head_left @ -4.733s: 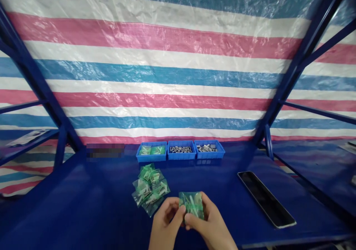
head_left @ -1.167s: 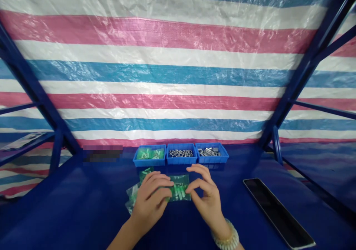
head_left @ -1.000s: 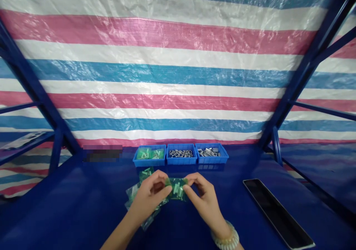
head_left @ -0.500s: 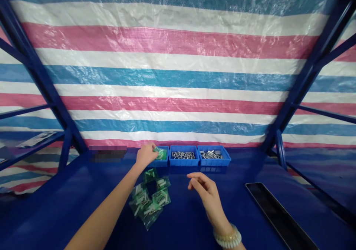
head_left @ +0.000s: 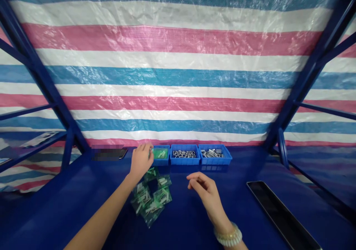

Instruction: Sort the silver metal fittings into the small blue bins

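My left hand (head_left: pixel 142 156) curls at the blue box (head_left: pixel 161 163), can't tell if gripping | green bag (head_left: pixel 160 153) inside, that hand's 3 o'clock, left nearer | right hand (head_left: pixel 204 186) loosely half-open, bag's 4 o'clock

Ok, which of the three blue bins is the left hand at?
The leftmost bin: the left hand covers its left end, and green packets show inside. The middle bin and right bin hold metal pieces.
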{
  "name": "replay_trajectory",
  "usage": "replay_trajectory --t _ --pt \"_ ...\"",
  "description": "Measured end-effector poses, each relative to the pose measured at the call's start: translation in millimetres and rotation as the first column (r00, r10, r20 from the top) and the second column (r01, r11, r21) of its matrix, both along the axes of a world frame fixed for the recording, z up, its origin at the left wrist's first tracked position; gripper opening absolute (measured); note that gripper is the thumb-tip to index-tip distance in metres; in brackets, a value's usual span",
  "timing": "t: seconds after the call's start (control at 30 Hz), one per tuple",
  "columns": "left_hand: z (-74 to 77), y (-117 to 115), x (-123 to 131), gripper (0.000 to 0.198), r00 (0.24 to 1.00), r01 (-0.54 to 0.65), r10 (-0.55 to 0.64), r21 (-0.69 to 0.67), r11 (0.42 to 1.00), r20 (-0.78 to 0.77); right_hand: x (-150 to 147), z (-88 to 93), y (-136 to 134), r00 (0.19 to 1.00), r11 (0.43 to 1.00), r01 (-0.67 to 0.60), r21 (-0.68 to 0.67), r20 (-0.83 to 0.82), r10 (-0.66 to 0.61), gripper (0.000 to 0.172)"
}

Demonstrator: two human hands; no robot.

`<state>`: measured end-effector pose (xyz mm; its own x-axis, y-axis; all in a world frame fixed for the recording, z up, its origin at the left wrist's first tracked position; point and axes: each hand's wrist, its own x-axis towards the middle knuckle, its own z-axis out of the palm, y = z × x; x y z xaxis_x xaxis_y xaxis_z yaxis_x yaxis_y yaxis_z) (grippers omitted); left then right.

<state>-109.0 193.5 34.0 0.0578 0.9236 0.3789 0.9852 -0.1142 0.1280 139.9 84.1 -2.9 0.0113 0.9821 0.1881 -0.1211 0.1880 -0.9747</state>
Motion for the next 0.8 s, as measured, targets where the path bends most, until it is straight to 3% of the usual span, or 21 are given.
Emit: replay_trajectory --t 0.2,0.33,0.43,0.57,0.7,0.8 --pt "-21.2 -29 -13 0.010 1.000 0.012 -0.016 -0.214 0.977 -0.014 0 -3.9 1 1.000 1.000 -0.008 -0.004 0.009 0.008 0.019" --pt "-35.3 -33 -21 0.019 0.999 0.015 -0.005 -0.264 0.964 0.039 -1 -5.0 1 1.000 1.000 -0.017 -0.001 0.016 0.017 0.019" --pt "-34.8 -35 -22 0.021 0.990 0.061 -0.024 -0.268 0.962 0.137 -1 -5.0 2 1.000 1.000 -0.007 0.007 0.009 0.007 0.019" --pt "-21.7 -48 -14 0.018 0.951 0.133 -0.071 -0.191 0.973 0.302 -3 -5.3 2 1.000 1.000 -0.013 0.004 0.010 0.013 0.019" --pt "-5.9 -75 11 0.020 0.852 0.225 -0.154 -0.085 0.971 0.500 -10 -4.6 2 1.000 0.999 -0.008 0.032 0.010 0.008 0.020" --pt "-1.8 -96 37 0.020 0.613 0.363 -0.168 -0.086 0.928 0.772 -15 -2.6 -4 0.999 0.999 -0.046 0.000 -0.014 0.046 0.026"
